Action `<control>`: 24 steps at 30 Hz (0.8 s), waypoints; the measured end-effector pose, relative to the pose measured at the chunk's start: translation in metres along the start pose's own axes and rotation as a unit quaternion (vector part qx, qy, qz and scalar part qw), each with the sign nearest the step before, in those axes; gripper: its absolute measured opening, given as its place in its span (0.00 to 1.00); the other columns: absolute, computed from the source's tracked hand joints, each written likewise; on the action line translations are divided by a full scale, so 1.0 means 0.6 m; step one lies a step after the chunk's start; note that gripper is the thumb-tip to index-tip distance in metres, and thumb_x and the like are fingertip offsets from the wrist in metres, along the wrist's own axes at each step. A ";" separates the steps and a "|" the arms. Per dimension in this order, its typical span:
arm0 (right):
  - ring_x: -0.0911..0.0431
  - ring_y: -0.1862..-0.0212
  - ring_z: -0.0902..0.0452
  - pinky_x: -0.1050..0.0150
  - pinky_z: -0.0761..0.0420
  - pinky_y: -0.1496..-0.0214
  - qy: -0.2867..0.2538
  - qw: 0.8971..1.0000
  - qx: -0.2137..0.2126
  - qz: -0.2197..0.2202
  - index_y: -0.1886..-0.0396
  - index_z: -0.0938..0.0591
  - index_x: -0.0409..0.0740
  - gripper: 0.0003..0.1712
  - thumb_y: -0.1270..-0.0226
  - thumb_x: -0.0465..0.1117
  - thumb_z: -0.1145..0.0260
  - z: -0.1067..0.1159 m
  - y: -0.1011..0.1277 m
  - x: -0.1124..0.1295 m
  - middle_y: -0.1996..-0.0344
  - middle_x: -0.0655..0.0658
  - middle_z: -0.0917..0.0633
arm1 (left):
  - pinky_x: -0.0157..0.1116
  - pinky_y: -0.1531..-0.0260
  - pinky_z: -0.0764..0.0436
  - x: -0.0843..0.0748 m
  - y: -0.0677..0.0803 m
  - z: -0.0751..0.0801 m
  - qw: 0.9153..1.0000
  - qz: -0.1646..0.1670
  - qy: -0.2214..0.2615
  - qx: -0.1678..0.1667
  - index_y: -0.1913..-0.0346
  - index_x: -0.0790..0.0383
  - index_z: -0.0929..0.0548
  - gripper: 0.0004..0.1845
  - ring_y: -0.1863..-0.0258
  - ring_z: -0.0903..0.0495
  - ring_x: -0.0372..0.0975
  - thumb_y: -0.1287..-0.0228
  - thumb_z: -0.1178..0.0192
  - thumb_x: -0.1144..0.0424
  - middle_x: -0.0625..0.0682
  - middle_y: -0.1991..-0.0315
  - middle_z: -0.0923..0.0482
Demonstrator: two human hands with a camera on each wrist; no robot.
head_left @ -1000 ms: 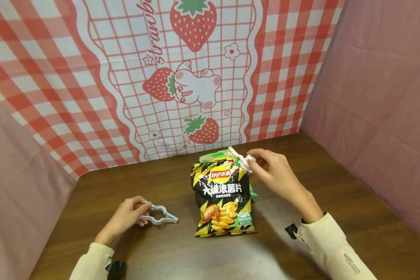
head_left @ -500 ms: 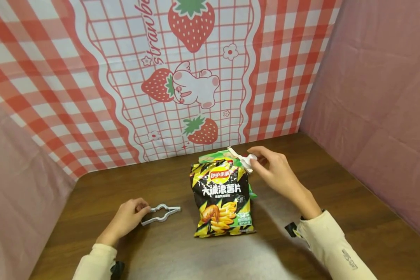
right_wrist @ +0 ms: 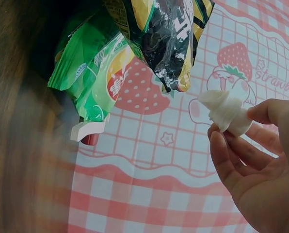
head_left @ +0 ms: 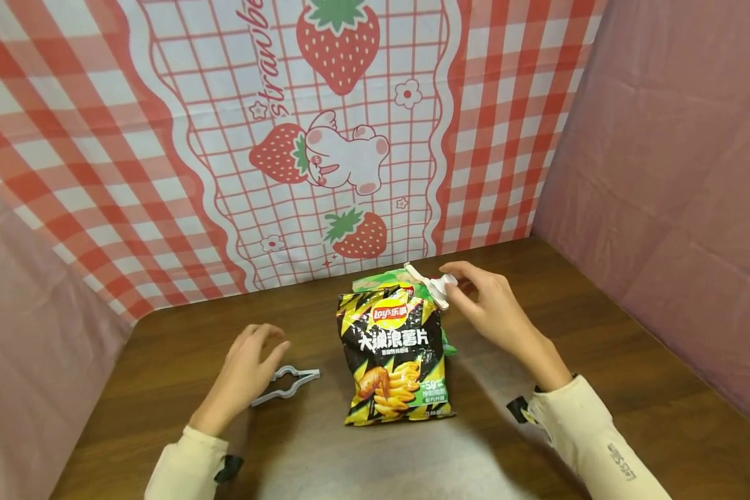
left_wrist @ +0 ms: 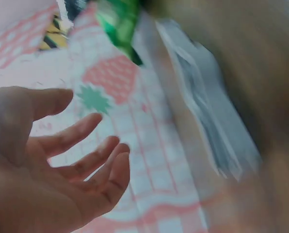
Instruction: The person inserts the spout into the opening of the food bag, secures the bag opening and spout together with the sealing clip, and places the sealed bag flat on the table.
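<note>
This is a small cloth-walled booth; what room or building surrounds it cannot be told. A red-checked strawberry-print cloth [head_left: 325, 139] hangs at twelve o'clock, a plain pink drape [head_left: 31, 298] at ten, a matching drape [head_left: 675, 173] at two, enclosing a brown wood-grain tabletop [head_left: 325, 458].

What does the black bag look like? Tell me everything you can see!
The black bag looks like shiny, crinkly plastic, with jagged yellow patches. Near its top is a red and yellow Lay's logo, then white writing, then a picture of food beside a green patch. It sits on the table with its front facing the head camera, hiding much of the green bag behind it. Neither the left hand nor the right hand touches it.
</note>
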State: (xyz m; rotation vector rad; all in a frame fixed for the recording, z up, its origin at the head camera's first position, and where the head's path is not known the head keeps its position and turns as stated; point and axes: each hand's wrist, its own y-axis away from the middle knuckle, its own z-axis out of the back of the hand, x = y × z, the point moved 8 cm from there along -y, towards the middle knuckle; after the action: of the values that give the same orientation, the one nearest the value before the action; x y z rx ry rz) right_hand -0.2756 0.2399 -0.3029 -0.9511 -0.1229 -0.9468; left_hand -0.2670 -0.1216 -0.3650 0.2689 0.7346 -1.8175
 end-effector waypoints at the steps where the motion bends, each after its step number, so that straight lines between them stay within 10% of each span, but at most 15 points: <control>1: 0.58 0.63 0.20 0.62 0.20 0.62 0.002 1.000 -0.001 0.000 0.46 0.18 0.40 0.14 0.29 0.36 0.36 0.001 0.001 -0.001 0.59 0.46 0.14 | 0.55 0.47 0.27 -0.013 -0.007 0.000 1.000 -0.006 0.011 -0.009 0.51 0.65 0.18 0.12 0.47 0.24 0.53 0.31 0.37 0.62 0.61 0.51 0.21; 14: 0.56 0.57 0.20 0.58 0.20 0.58 0.000 1.000 -0.003 0.006 0.45 0.17 0.39 0.15 0.30 0.33 0.38 0.001 0.005 -0.018 0.51 0.43 0.14 | 0.50 0.47 0.21 -0.115 -0.114 -0.063 0.987 0.006 0.162 -0.003 0.36 0.66 0.27 0.23 0.42 0.25 0.52 0.29 0.40 0.58 0.62 0.41 0.25; 24: 0.59 0.63 0.20 0.61 0.20 0.63 -0.016 1.000 0.015 -0.008 0.49 0.16 0.43 0.12 0.29 0.34 0.38 -0.011 0.003 -0.021 0.55 0.47 0.13 | 0.30 0.77 0.31 -0.101 -0.098 -0.111 0.971 0.012 0.234 -0.047 0.67 0.65 0.20 0.07 0.78 0.30 0.35 0.30 0.41 0.68 0.50 0.78 0.25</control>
State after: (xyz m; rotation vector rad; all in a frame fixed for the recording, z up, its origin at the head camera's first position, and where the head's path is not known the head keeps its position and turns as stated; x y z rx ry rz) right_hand -0.2838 0.2436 -0.3144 -0.9397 -0.1710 -0.9419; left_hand -0.3095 -0.0225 -0.3653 0.6544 1.1345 -1.7055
